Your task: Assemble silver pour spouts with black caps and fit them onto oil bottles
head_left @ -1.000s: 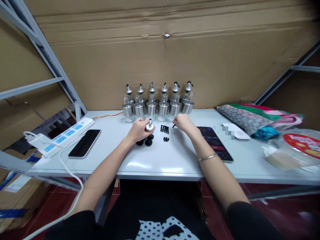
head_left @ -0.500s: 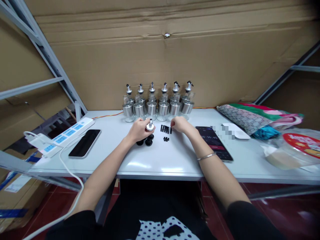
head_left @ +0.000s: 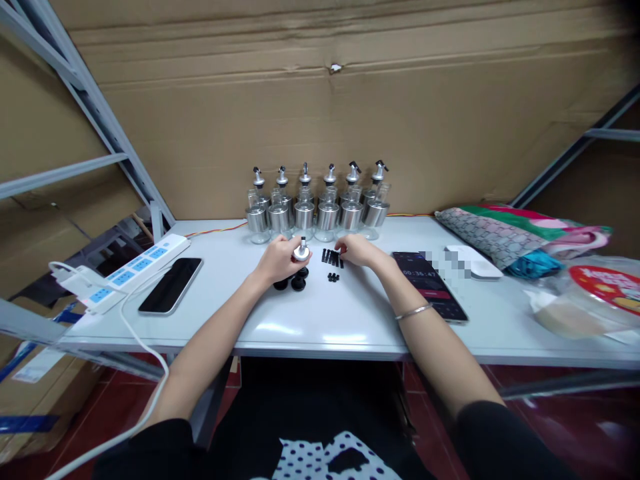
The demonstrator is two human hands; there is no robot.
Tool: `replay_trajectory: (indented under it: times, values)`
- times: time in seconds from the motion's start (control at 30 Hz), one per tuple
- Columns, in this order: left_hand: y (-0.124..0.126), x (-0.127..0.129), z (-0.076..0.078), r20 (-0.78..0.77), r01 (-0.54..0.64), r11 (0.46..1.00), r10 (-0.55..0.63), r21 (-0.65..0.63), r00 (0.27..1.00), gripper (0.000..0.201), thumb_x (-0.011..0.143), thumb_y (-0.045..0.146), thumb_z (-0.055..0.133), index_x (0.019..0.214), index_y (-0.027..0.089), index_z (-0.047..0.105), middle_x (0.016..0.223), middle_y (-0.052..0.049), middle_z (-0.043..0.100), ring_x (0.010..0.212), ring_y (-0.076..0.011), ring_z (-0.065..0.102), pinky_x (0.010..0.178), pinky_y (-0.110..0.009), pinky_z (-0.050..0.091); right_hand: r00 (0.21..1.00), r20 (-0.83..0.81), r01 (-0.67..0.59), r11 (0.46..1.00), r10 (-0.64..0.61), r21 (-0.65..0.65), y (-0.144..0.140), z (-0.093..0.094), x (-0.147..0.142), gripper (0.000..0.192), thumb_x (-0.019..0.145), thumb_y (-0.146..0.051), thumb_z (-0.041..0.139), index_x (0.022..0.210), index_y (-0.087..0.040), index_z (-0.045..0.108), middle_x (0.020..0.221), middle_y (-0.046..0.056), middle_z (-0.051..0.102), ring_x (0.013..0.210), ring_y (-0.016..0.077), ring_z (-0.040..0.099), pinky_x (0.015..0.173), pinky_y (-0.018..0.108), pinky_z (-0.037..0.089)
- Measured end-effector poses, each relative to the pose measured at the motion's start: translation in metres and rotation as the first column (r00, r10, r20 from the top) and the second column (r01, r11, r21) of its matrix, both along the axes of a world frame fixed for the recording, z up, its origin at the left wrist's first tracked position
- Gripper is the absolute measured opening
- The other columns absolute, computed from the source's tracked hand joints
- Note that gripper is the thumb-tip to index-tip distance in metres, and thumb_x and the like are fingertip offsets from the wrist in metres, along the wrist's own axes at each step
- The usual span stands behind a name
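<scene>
My left hand [head_left: 278,261] is shut on a silver pourer cap [head_left: 301,251], held just above the white table [head_left: 320,313]. Below it lie black round stoppers [head_left: 295,281]. My right hand [head_left: 356,250] rests its fingertips on a row of small black sticks [head_left: 332,257]; whether it pinches one I cannot tell. More small black bits [head_left: 333,277] lie in front of the row. Behind both hands stands a row of several glass bottles with steel sleeves and pourer tops [head_left: 316,210].
A dark phone [head_left: 171,285] and a white power strip [head_left: 125,272] with a cable lie at the left. Another phone [head_left: 431,285] with a lit screen lies right of my right wrist, then a white flat box [head_left: 475,263], folded cloth [head_left: 515,237] and plastic bags [head_left: 590,297]. Cardboard wall behind.
My right hand has moved left from open table to the row of black sticks, bringing a small black stick with it. The left hand with the silver cap has stayed put.
</scene>
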State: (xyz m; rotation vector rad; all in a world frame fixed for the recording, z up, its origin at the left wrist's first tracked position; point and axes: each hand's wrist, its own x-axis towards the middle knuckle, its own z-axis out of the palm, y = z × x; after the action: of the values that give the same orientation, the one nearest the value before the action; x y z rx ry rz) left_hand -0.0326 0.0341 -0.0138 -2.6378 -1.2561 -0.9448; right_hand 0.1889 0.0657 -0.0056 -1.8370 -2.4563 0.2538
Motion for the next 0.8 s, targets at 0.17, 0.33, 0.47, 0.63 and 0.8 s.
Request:
replay_trajectory:
  times: [0.17, 0.33, 0.47, 0.63, 0.8]
  values:
    - [0.0005, 0.0000, -0.0004, 0.008, 0.011, 1.000, -0.011, 0.003, 1.000, 0.015, 0.082, 0.034, 0.054, 0.079, 0.020, 0.052, 0.070, -0.003, 0.062, 0.066, -0.0174, 0.052, 0.069, -0.029, 0.042, 1.000, -0.008, 0.010, 1.000, -0.009, 0.023, 0.0008, -0.0030, -0.0005, 0.034, 0.077, -0.003, 0.056, 0.108, -0.012, 0.067, 0.097, 0.011, 0.071, 0.090, 0.0181, 0.064, 0.076, 0.021, 0.044]
    - [0.0008, -0.0005, -0.0011, 0.009, 0.006, 1.000, -0.006, 0.001, 1.000, 0.015, 0.082, 0.034, 0.054, 0.079, 0.020, 0.052, 0.071, -0.003, 0.063, 0.066, -0.0176, 0.051, 0.069, -0.029, 0.042, 1.000, -0.005, 0.004, 1.000, -0.004, 0.016, -0.0002, -0.0006, -0.0019, 0.028, 0.077, -0.005, 0.060, 0.102, -0.012, 0.070, 0.094, 0.010, 0.072, 0.085, 0.0175, 0.065, 0.073, 0.021, 0.045]
    - [0.0005, -0.0002, -0.0014, 0.001, 0.008, 1.000, -0.008, 0.000, 1.000, 0.016, 0.082, 0.035, 0.054, 0.079, 0.019, 0.051, 0.069, -0.003, 0.062, 0.066, -0.0182, 0.051, 0.070, -0.030, 0.043, 1.000, 0.003, -0.011, 1.000, 0.011, 0.006, -0.0014, 0.0027, -0.0043, 0.023, 0.078, -0.011, 0.063, 0.098, -0.012, 0.072, 0.095, 0.010, 0.072, 0.084, 0.0172, 0.065, 0.071, 0.021, 0.044]
    - [-0.0002, 0.0005, -0.0009, 0.004, 0.008, 1.000, -0.008, -0.007, 1.000, 0.016, 0.082, 0.035, 0.054, 0.079, 0.020, 0.052, 0.070, -0.003, 0.062, 0.066, -0.0176, 0.051, 0.070, -0.029, 0.042, 1.000, 0.012, -0.017, 1.000, 0.017, 0.012, -0.0005, 0.0006, -0.0055, 0.017, 0.080, -0.013, 0.060, 0.091, -0.012, 0.073, 0.094, 0.010, 0.073, 0.084, 0.0180, 0.065, 0.070, 0.022, 0.043]
    - [0.0003, 0.0006, -0.0012, 0.006, 0.009, 1.000, -0.009, -0.020, 1.000, 0.015, 0.082, 0.035, 0.055, 0.079, 0.020, 0.052, 0.071, -0.003, 0.062, 0.067, -0.0176, 0.051, 0.070, -0.029, 0.042, 1.000, 0.020, -0.008, 1.000, 0.007, 0.018, 0.0009, -0.0020, -0.0038, 0.019, 0.080, -0.010, 0.058, 0.090, -0.011, 0.073, 0.095, 0.013, 0.073, 0.086, 0.0204, 0.066, 0.070, 0.023, 0.043]
